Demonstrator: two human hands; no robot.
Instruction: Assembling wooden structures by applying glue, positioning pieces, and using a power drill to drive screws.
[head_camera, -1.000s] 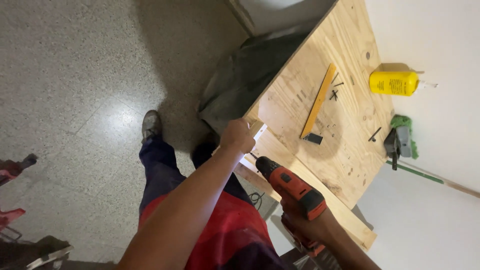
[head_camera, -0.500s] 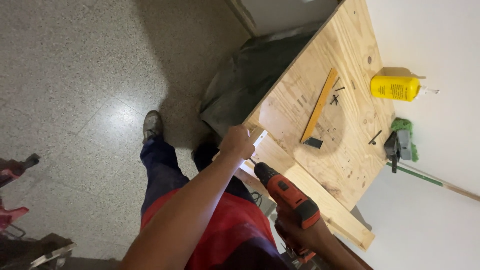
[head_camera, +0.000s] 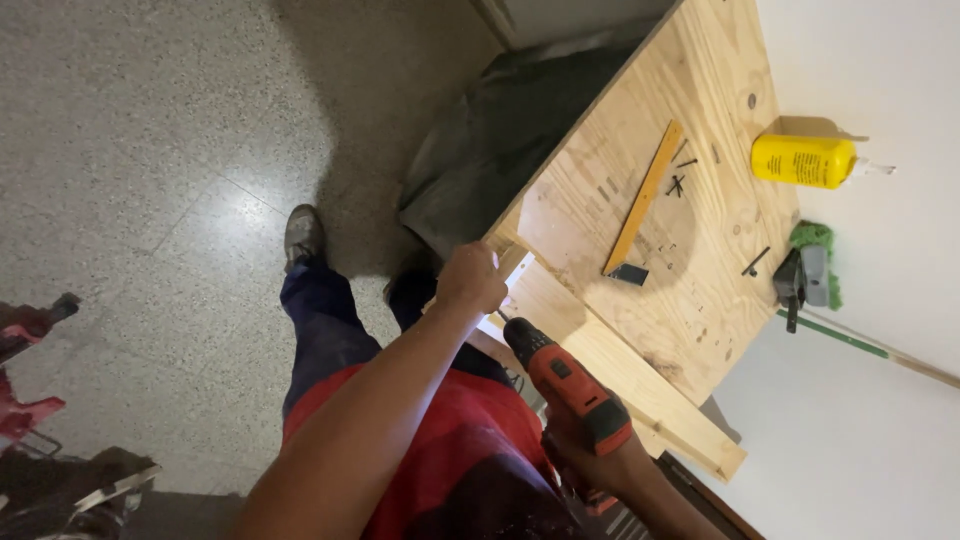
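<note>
A red cordless drill (head_camera: 565, 385) sits low in the head view, its black chuck pointing up and to the left at the near edge of a plywood board (head_camera: 640, 130), just beside a pale wooden batten (head_camera: 640, 385) that runs along that edge. The right hand (head_camera: 590, 468) is wrapped firmly round the drill's grip from below, fingers closed on the handle, the forearm coming up from the bottom right corner. The left hand (head_camera: 470, 280) is at the corner of the board, just above and left of the chuck; it is curled over the end of the batten where a small bright patch shows, knuckles up, and the fingertips are hidden, so how tightly it holds the wood cannot be told. The left arm stretches out nearly straight from the lower left, crossing over a red shirt.

On the plywood, well away from both hands, lies a yellow try square (head_camera: 645, 195) with a dark stock at its near end, and a few dark screws (head_camera: 678, 183) are scattered close to its far end. A yellow bottle (head_camera: 803, 160) lies on its side at the board's far edge. Past that edge a grey and green power tool (head_camera: 805, 270) rests. Below, a shoe (head_camera: 303, 235) stands on speckled terrazzo floor (head_camera: 150, 150).
</note>
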